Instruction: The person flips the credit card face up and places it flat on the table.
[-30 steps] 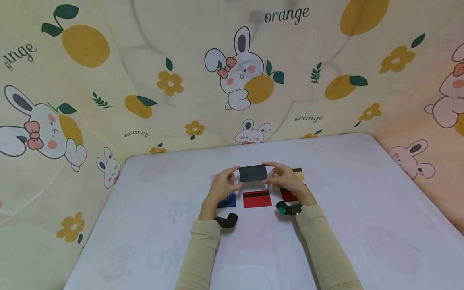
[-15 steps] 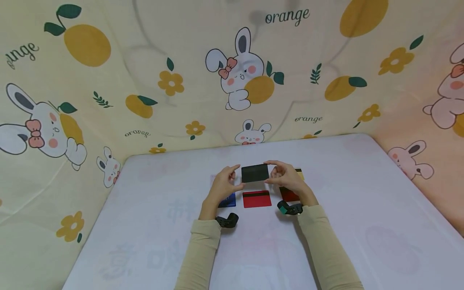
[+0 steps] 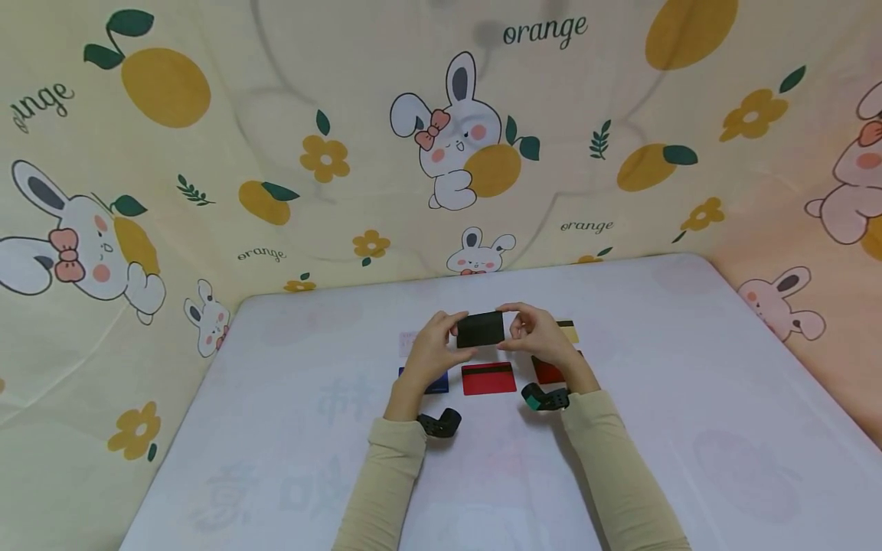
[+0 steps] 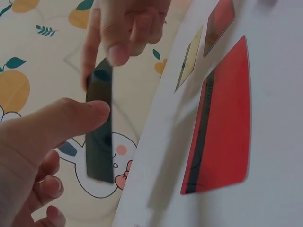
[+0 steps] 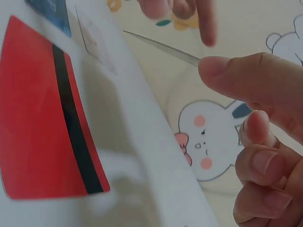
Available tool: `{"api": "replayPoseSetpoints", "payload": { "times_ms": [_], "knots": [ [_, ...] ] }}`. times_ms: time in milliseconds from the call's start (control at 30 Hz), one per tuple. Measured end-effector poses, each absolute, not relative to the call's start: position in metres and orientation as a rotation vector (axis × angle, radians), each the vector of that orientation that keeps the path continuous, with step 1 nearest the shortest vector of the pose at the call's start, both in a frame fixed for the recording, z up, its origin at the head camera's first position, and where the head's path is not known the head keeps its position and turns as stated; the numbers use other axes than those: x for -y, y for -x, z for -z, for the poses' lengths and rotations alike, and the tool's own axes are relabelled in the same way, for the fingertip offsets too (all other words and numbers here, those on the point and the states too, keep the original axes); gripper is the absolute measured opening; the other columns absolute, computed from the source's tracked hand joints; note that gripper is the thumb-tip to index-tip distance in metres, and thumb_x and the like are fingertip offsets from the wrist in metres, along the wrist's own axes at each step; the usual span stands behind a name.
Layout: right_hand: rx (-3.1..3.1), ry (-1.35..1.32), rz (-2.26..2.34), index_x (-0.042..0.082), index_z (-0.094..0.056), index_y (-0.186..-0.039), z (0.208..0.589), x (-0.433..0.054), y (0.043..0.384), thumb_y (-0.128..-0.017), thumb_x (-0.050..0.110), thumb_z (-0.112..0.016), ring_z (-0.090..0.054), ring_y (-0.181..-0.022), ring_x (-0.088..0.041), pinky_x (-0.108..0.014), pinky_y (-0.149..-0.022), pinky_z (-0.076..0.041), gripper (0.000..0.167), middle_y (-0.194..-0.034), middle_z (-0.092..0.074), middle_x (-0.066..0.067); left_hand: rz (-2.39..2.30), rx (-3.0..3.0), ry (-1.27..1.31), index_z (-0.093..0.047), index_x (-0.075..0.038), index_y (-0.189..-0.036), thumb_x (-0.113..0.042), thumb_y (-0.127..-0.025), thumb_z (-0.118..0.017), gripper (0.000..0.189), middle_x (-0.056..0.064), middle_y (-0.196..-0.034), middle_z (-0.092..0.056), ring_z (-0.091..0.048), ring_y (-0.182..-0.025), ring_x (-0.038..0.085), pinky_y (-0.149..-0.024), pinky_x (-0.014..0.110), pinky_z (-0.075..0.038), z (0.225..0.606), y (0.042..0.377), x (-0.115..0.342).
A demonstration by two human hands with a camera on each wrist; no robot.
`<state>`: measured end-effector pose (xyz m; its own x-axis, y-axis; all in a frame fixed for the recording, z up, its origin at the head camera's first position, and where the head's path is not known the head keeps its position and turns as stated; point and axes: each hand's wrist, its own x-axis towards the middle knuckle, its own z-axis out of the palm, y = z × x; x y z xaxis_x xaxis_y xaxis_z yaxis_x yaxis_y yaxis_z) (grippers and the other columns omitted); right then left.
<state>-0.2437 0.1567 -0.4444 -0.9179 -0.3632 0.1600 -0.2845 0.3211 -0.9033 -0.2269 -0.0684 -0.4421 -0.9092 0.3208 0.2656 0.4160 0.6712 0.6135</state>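
A plain black card [image 3: 480,330] is held up off the table between both hands. My right hand [image 3: 547,337] grips its right end between thumb and index finger. At the other end my left hand [image 3: 436,348] has thumb and index finger about the card's left part. In the left wrist view the left thumb [image 4: 97,113] lies across the card, seen nearly edge-on; the left index finger is hidden. The right wrist view shows the right thumb [image 5: 215,68] against the card's thin edge. Below lies a red card [image 3: 488,379] with a black stripe.
More cards lie on the white table [image 3: 310,428]: a blue one [image 3: 437,382] partly under the left hand, a pale one [image 3: 408,344], a yellow one [image 3: 568,331] and a dark red one [image 3: 547,370] near the right hand. A patterned cloth [image 3: 386,92] hangs behind.
My left hand has moved to the right and now overlaps the black card's left side, where a gap showed before. The card shifted slightly right, then back left. The cards on the table stayed put.
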Motion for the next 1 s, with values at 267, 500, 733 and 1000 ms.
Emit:
{"api": "replayPoseSetpoints", "payload": {
  "times_ms": [267, 500, 733, 1000],
  "knots": [
    [-2.532, 0.528, 1.579, 0.002, -0.054, -0.128, 0.436, -0.146, 0.241, -0.073, 0.004, -0.081, -0.044, -0.057, -0.008, -0.021, -0.052, -0.038, 0.061, -0.071, -0.052, -0.003, 1.071, 2.747, 0.622, -0.057, -0.009, -0.132, -0.019, -0.078, -0.080, 0.060, 0.007, -0.092, -0.052, -0.045, -0.082, 0.013, -0.071, 0.019, -0.041, 0.436, 0.222, 0.061],
    [-2.561, 0.529, 1.543, 0.003, -0.056, -0.125, 0.432, -0.142, 0.239, -0.071, 0.002, -0.082, -0.045, -0.059, -0.010, -0.021, -0.052, -0.039, 0.060, -0.073, -0.052, -0.008, 1.043, 2.727, 0.667, -0.057, -0.008, -0.132, -0.018, -0.077, -0.081, 0.061, 0.006, -0.091, -0.051, -0.045, -0.081, 0.012, -0.071, 0.020, -0.040, 0.434, 0.221, 0.058],
    [-2.557, 0.536, 1.512, 0.005, -0.056, -0.125, 0.429, -0.139, 0.235, -0.072, 0.004, -0.081, -0.046, -0.061, -0.012, -0.021, -0.053, -0.041, 0.058, -0.073, -0.052, -0.005, 1.049, 2.735, 0.681, -0.056, -0.008, -0.133, -0.019, -0.077, -0.080, 0.062, 0.006, -0.091, -0.051, -0.044, -0.081, 0.011, -0.070, 0.020, -0.039, 0.436, 0.221, 0.057],
    [-2.566, 0.576, 1.488, 0.004, -0.057, -0.123, 0.427, -0.138, 0.234, -0.072, 0.003, -0.081, -0.046, -0.060, -0.011, -0.021, -0.054, -0.041, 0.057, -0.073, -0.052, -0.005, 1.005, 2.729, 0.700, -0.057, -0.009, -0.131, -0.021, -0.077, -0.080, 0.059, 0.004, -0.090, -0.050, -0.042, -0.078, 0.009, -0.068, 0.018, -0.038, 0.438, 0.221, 0.055]
  ]
}}
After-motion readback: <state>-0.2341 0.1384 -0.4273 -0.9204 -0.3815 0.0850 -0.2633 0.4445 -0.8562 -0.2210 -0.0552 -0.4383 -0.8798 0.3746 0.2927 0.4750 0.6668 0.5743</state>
